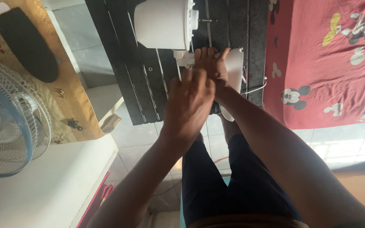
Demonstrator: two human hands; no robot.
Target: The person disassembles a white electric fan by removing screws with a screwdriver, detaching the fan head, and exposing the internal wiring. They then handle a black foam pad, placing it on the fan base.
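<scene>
My right hand [211, 63] is clamped on the white fan housing [233, 67], a smooth plastic shell lying at the near edge of the black slatted bench [140, 71], thin wires trailing from its right side. A white cylindrical motor casing [163, 23] sits just beyond. My left hand [189, 103] hovers over my right wrist, fingers loosely spread, gripping nothing.

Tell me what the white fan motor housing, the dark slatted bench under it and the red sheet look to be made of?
The fan motor housing looks like moulded plastic: smooth, matte white, with rounded edges. The slatted bench seems to be dark painted wood or metal; its long, flat slats leave that open. The red sheet is printed fabric, soft and creased. The right hand presses a white part; the left hand hovers.
</scene>
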